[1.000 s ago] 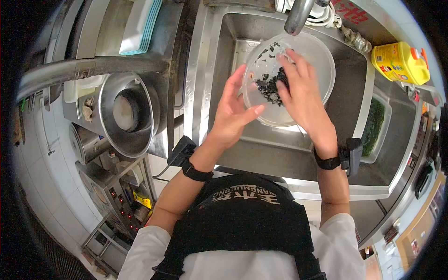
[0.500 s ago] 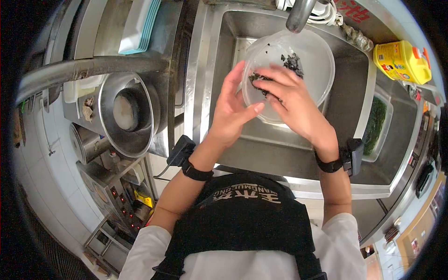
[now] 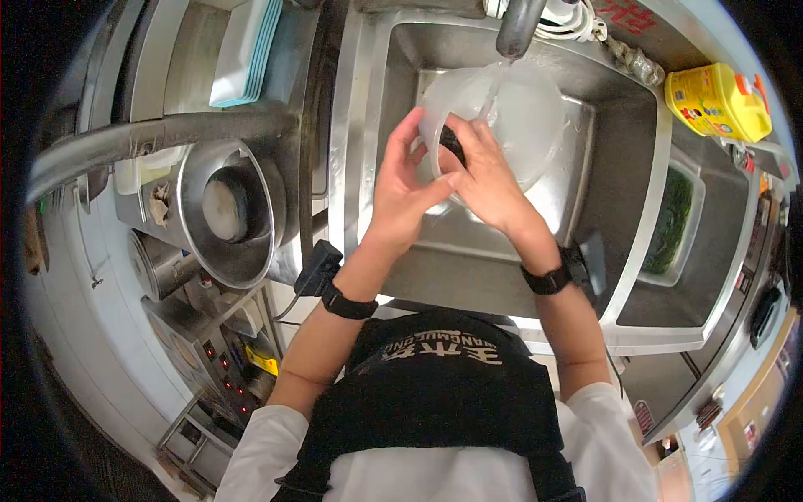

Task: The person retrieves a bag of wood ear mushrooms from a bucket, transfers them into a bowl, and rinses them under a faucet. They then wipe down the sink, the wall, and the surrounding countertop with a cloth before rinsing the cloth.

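A translucent plastic bowl is tilted inside the steel sink under the faucet, and a thin stream of water falls into it. My left hand grips the bowl's near left side, with the thumb toward the rim. My right hand is cupped at the rim, fingers curled inside over a clump of wet black pieces, which look like shredded black fungus. The fingers partly cover the clump, so its full size is hidden.
The steel sink surrounds the bowl. In the right basin sits a tray of dark green strands. A yellow jug stands on the right ledge. At left are a large metal bowl and stacked trays.
The bowl has tilted and shifted left. The black pieces spread on its floor are now gathered by my right hand near the rim. Water now runs from the faucet.
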The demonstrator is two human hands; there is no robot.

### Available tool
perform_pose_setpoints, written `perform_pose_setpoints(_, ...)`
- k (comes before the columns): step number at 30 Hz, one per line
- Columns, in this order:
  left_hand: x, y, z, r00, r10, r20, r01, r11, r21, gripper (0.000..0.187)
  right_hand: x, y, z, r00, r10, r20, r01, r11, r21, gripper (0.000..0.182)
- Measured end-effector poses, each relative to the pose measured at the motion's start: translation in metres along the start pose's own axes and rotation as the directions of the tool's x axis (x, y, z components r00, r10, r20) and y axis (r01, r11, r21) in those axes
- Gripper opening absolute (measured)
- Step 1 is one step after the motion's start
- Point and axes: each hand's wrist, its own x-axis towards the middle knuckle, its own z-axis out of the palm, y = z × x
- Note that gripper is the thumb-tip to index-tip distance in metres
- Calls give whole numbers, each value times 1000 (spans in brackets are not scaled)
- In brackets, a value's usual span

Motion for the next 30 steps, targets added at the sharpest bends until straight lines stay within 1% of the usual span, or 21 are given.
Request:
perform_pose_setpoints(1,1,2,0,1000,-18,-24,19,999,50,76,5,10,12,1000,-1,-7,1,1000,1,39)
perform_pose_setpoints(3,2,7,-5,998,-36,-41,40,994,105,74,15,23,32,999,-17,-31,24,972,233,40)
perform_pose_setpoints(5,5,15,-14,996,-28,-79,59,905,422,75,17,22,42,1000,-4,-6,5,969,249,40)
perform_pose_setpoints(6,4,16,-17,993,-20,-118,77,864,497,75,18,23,50,1000,-29,-2,28,939,343,40)
perform_pose_setpoints(7,3,20,-17,994,-24,-110,77,860,505,75,18,26,60,999,-54,-2,49,899,435,40)
perform_pose_setpoints(8,4,25,-16,992,-32,-122,99,793,602,75,16,30,75,999,-6,-35,24,832,555,41)
perform_pose_setpoints(9,4,28,-15,990,-36,-133,119,715,689,74,15,33,80,999,-1,-45,26,828,561,41)
perform_pose_setpoints(11,6,25,-15,995,-9,-96,76,682,728,73,13,40,86,1000,4,-7,2,749,663,43)
perform_pose_setpoints(13,7,23,-11,998,15,-57,33,649,760,72,10,41,80,1000,5,-11,4,720,694,44)
perform_pose_setpoints(16,8,21,-3,998,-52,-25,52,628,776,73,3,43,76,999,40,-17,-15,674,739,44)
perform_pose_setpoints(18,6,23,0,990,-136,-27,115,697,708,73,-5,41,75,997,79,-24,-33,649,760,43)
perform_pose_setpoints(20,2,27,0,984,-175,-42,158,728,667,72,-12,35,73,993,80,-89,-6,778,628,40)
perform_pose_setpoints(21,0,28,1,976,-208,-60,200,758,621,72,-12,32,71,992,84,-92,-6,773,635,40)
perform_pose_setpoints(23,-2,28,1,971,-224,-84,227,755,616,70,-12,27,67,999,17,-37,7,829,560,36)
perform_pose_setpoints(24,-2,28,1,966,-235,-109,252,757,602,69,-13,20,61,999,17,-41,9,826,564,36)
perform_pose_setpoints(25,-2,27,2,966,-234,-107,250,755,606,69,-15,12,54,996,85,-23,-44,707,706,37)
perform_pose_setpoints(26,1,24,6,986,-150,-76,158,671,724,69,-17,8,50,989,146,8,-90,562,823,38)
perform_pose_setpoints(27,3,21,10,997,-70,-31,65,566,822,68,-18,15,50,989,146,5,-87,561,823,38)
perform_pose_setpoints(28,5,20,17,997,-71,-27,63,565,822,68,-19,24,52,990,137,-23,-63,590,805,40)
perform_pose_setpoints(29,8,21,26,999,-46,14,10,489,872,69,-22,34,52,991,127,-51,-39,620,784,42)
perform_pose_setpoints(30,9,23,35,998,-23,58,-43,409,911,69,-30,31,43,981,191,28,-107,418,902,46)
